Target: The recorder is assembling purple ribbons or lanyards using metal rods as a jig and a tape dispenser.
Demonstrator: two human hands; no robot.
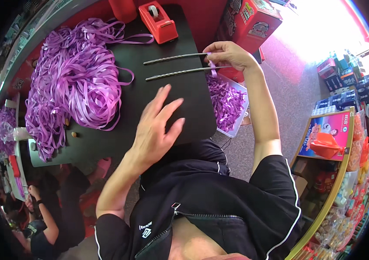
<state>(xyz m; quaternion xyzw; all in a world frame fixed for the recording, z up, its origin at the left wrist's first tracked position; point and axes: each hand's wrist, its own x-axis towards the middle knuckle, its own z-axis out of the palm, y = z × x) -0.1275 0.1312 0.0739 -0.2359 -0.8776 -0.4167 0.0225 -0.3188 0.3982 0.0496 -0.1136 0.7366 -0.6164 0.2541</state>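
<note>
Purple ribbon [212,64], pinched by the right hand [229,55], is seemingly being worked at two metal rods [167,59], likely needing steadying next; left hand [155,123] spread, empty.

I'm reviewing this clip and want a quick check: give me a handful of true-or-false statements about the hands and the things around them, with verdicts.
1. The right hand is at the right ends of two rods. True.
2. The left hand grips a rod. False: it is empty, fingers spread.
3. The tape dispenser is red. True.
4. The cut pieces lie in a black bin. False: the bin is pale.
5. The ribbon heap lies left of the rods. True.
</note>
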